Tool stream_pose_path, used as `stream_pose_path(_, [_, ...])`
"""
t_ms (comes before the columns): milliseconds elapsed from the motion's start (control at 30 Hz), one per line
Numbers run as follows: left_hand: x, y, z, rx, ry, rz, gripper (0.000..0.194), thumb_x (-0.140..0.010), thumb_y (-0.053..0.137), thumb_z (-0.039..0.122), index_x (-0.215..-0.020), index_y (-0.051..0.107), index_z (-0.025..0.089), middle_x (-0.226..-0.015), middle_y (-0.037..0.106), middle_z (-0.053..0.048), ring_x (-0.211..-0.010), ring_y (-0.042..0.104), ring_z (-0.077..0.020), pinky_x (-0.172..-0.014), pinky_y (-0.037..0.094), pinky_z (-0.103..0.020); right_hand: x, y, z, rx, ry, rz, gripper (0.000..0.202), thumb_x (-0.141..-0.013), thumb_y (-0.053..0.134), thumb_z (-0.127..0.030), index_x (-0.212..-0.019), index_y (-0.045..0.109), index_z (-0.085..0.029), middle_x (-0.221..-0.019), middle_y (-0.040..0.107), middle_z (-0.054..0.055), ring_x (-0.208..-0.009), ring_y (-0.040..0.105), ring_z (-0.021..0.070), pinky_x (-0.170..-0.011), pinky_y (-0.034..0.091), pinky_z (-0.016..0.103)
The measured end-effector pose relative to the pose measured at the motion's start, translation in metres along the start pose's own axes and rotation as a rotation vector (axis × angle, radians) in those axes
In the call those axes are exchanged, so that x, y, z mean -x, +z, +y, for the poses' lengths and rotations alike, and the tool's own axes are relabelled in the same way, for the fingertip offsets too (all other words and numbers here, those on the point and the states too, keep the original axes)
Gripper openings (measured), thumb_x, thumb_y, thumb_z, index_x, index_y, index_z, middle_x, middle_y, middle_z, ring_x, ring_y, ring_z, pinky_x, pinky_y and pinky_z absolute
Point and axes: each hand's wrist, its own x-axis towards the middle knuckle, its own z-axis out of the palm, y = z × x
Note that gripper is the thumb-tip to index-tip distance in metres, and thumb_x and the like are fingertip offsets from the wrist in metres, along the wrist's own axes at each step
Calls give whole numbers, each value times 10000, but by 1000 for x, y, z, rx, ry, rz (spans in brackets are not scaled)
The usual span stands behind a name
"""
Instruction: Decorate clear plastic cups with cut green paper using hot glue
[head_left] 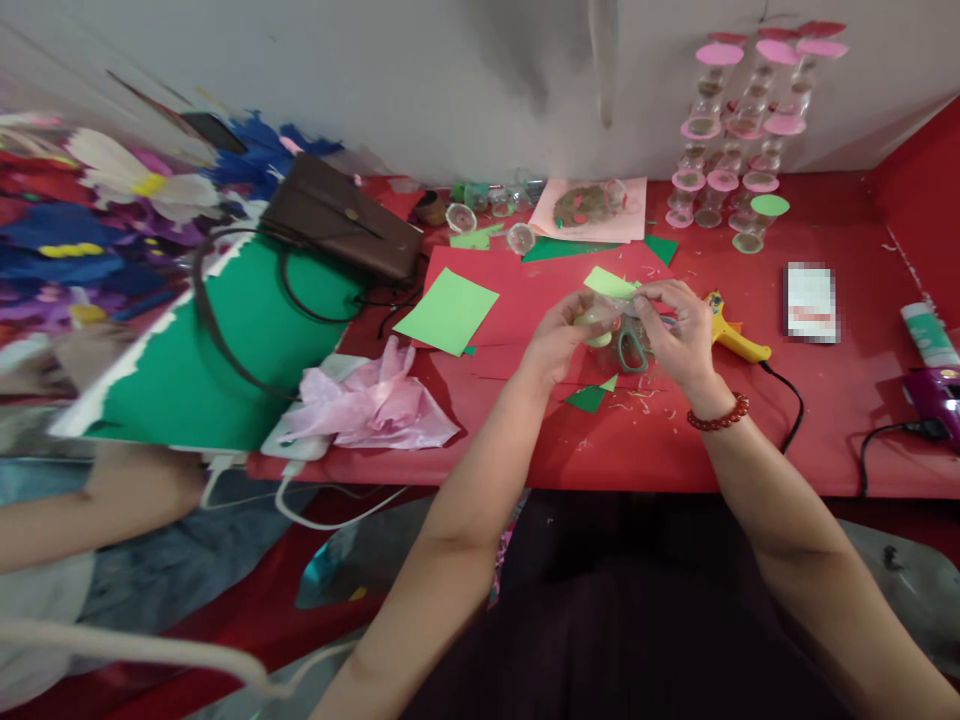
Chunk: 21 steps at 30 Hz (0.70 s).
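Your left hand (556, 340) pinches a pale green paper piece (598, 322) over the red table (840, 400), fingers closed on its left edge. Just right of it, your right hand (675, 335) grips the scissors (632, 345), fingers curled through the handles. The yellow glue gun (731, 335) lies beside that wrist.

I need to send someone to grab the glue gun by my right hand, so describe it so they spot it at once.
Start at the red table and find the right hand with the red bead bracelet. Just beyond it to the right lies the yellow glue gun, trailing a black cord. The other gun, the purple glue gun, sits at the table's far right edge.
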Motion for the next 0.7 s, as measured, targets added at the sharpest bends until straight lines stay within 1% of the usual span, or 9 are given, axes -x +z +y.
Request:
stream_pose_path(100, [-2,-1,-3,-16,22,35,334,-620,949,175,-784,660,214,-929,734,-28,-963,707,-209,-859,527,-311,0,-1,0,12,-2,-23,162,-943,586,-290,-838,706,-264,-907,775,38,-937,699,230,-931,553,445])
stream_pose_path(200, [-3,-1,-5,-58,36,40,323,-639,929,171,-823,665,201,-948,738,-48,-977,709,-223,-875,527,-326,0,-2,1,25,-15,-31,163,-949,579,-288,-845,701,-263,-921,774,42,-942,700,230,-932,553,445])
stream_pose_path(267, [-3,0,-6,-77,57,45,343,-634,921,167,-852,658,204,-943,724,-42,-996,706,-227,-890,524,-326,0,-2,1,21,-34,-26,161,-951,575,-286,-855,702,-262,-928,779,43,-947,704,231,-939,552,448])
stream_pose_path(333, [-3,1,-6,-73,91,70,415,-608,921,149,-908,643,221,-929,702,-17,-1008,703,-223,-899,521,-318,1,-2,0,12,-55,-26,158,-952,575,-279,-866,707,-262,-933,787,44,-953,711,234,-945,552,450])
stream_pose_path(400, [-2,3,-6,-57,114,106,539,-583,918,122,-1022,632,246,-925,688,5,-1019,705,-219,-905,518,-311,1,-1,0,14,-75,-30,158,-952,574,-268,-880,714,-266,-943,795,43,-962,721,236,-952,554,452])
stream_pose_path(467, [-2,4,-5,-38,110,134,662,-576,911,108,-1143,608,267,-917,681,18,-1023,710,-219,-907,511,-310,2,0,0,27,-101,-41,152,-948,581,-259,-914,729,-274,-982,805,41,-991,728,243,-980,551,466])
stream_pose_path(500, [-1,5,-4,-27,105,137,694,-577,910,109,-1173,595,273,-907,677,23,-1015,713,-216,-904,508,-311,2,1,1,34,-121,-49,150,-944,590,-257,-942,738,-279,-1013,809,41,-1015,730,249,-1000,546,478])
stream_pose_path(600, [1,6,-2,16,128,109,697,-587,920,154,-1176,567,275,-882,678,36,-946,720,-198,-874,517,-310,3,3,4,74,-192,-77,183,-937,614,-256,-1036,763,-295,-1104,810,46,-1088,726,267,-1040,534,508])
stream_pose_path(700, [1,4,-3,2,162,91,739,-579,954,202,-1209,577,280,-879,690,37,-900,716,-180,-857,520,-301,4,6,9,133,-268,-80,217,-962,601,-251,-1080,778,-296,-1128,811,49,-1106,726,265,-1027,541,504])
